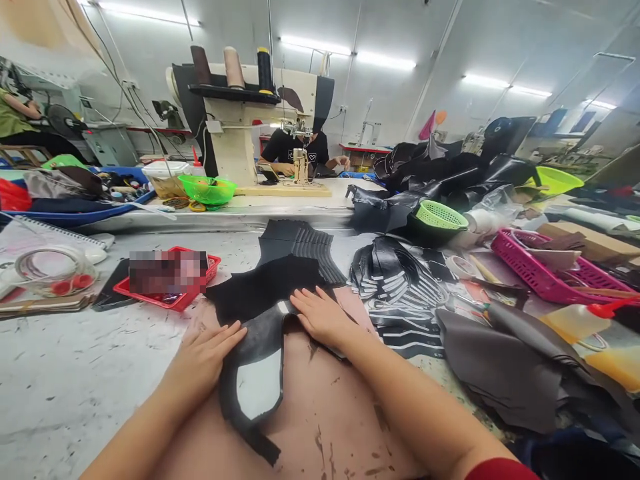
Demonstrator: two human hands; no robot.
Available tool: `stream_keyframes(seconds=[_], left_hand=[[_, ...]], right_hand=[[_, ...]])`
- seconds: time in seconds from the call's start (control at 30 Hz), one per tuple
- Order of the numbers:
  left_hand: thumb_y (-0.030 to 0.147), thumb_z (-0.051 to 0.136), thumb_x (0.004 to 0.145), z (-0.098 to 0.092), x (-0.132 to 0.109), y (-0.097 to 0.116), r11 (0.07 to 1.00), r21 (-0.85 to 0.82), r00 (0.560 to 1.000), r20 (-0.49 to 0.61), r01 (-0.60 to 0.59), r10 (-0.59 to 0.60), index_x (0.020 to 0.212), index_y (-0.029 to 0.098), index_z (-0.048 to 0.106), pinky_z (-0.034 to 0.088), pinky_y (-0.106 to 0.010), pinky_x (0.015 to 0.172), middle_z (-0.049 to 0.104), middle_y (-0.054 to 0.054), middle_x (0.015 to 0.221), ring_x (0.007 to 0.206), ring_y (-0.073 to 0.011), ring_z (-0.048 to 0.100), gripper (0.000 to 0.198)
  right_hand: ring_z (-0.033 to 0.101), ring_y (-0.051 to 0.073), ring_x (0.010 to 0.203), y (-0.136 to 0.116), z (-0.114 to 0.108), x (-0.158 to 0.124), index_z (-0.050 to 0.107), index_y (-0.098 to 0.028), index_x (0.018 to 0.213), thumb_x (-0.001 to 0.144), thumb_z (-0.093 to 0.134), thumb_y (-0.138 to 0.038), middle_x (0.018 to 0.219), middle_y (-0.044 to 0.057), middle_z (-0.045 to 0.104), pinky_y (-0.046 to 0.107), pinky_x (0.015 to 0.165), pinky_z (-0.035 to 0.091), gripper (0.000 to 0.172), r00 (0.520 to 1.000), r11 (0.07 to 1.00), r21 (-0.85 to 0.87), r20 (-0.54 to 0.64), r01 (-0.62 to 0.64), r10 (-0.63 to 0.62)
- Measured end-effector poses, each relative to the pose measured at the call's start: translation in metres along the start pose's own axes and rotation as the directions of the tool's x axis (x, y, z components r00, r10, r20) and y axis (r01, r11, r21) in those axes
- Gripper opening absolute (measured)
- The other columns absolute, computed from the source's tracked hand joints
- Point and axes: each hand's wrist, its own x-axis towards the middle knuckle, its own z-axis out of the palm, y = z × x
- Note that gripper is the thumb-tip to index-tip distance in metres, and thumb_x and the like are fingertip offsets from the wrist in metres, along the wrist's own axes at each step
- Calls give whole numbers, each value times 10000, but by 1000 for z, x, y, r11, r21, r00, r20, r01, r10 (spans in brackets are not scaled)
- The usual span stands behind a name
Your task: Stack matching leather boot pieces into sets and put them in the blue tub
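A black leather piece [260, 333] with a white backing patch [259, 383] lies in front of me on a pinkish work mat [320, 413]. One dark strip of it curls down toward the near side. My left hand [213, 350] rests flat on its left edge, fingers stretched out. Farther right, my right hand [323, 313] presses on its upper part with fingers extended. Beyond both hands a black fabric-like piece [265, 283] spreads out, partly over a fanned stack of dark cut pieces [300, 240].
At left are a red basket [175, 300] and a roll of clear tape [47, 267]. Black strips with white edges [400, 273], dark leather [505, 367] and a magenta basket [550, 273] lie right. A sewing machine [235, 133] stands behind, with a person [320, 150] beyond.
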Motion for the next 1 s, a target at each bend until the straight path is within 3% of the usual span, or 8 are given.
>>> stream_keyframes(seconds=[0.27, 0.4, 0.47, 0.53, 0.6, 0.67, 0.8, 1.0], left_hand=[[141, 308, 774, -3, -2, 0, 997, 37, 994, -78, -74, 77, 1101, 189, 638, 478, -331, 774, 611, -60, 1156, 980, -203, 632, 467], [119, 304, 769, -2, -4, 4, 988, 108, 982, -141, -111, 126, 1078, 156, 647, 476, -332, 753, 616, -86, 1149, 961, -205, 641, 463], [92, 286, 759, -2, -3, 7, 982, 149, 974, -177, -117, 143, 1039, 140, 665, 473, -340, 737, 634, -102, 1117, 939, -213, 648, 473], [70, 273, 755, -4, -2, 11, 980, 165, 975, -177, -109, 138, 1015, 137, 674, 469, -353, 708, 640, -108, 1104, 916, -226, 653, 483], [57, 270, 760, -7, -2, 15, 981, 171, 981, -153, -89, 116, 1013, 146, 674, 467, -353, 660, 640, -101, 1108, 874, -231, 659, 485], [48, 273, 765, -9, -2, 17, 981, 176, 985, -141, -76, 101, 1022, 150, 669, 469, -347, 639, 640, -92, 1113, 844, -226, 661, 483], [57, 290, 771, -6, -5, 14, 990, 132, 987, -143, -58, 77, 1037, 149, 653, 496, -355, 714, 629, -103, 1135, 886, -224, 651, 459], [103, 319, 823, -22, -4, 17, 1000, 6, 953, -303, 29, -25, 977, 124, 622, 500, -361, 815, 559, -174, 1204, 992, -229, 608, 340]], right_hand=[[464, 183, 1205, 11, -15, -3, 542, -204, 1223, 908, 370, -264, 1306, 51, 521, 439, 1091, 169, 363, 987, 987, -36, 14, -157, 158], [584, 168, 1018, 42, -30, -1, 668, -294, 991, 848, 471, -323, 1073, -22, 674, 347, 1027, 290, 245, 940, 942, -34, -80, -334, 330], [569, 206, 1034, 70, -40, -7, 645, -235, 1056, 866, 411, -293, 1090, 49, 659, 356, 957, 355, 306, 839, 854, -21, -199, -520, 507], [506, 292, 1115, 99, -49, -17, 519, -110, 1224, 884, 333, -264, 1230, 187, 544, 451, 925, 351, 417, 649, 693, 20, -332, -721, 685], [522, 359, 1063, 123, -53, -28, 440, -27, 1269, 859, 401, -334, 1192, 279, 523, 501, 843, 385, 513, 478, 542, 83, -376, -836, 794], [548, 384, 993, 138, -52, -38, 453, -4, 1241, 804, 502, -412, 1089, 290, 567, 502, 784, 409, 601, 385, 463, 132, -384, -877, 839], [510, 385, 1033, 145, -48, -47, 511, -72, 1181, 736, 586, -411, 1103, 241, 560, 497, 820, 388, 564, 356, 484, 184, -470, -856, 808], [550, 239, 1024, 127, -77, -55, 461, -113, 1207, 798, 445, -199, 1103, 147, 577, 375, 880, 414, 419, 372, 666, 271, -657, -695, 656]])
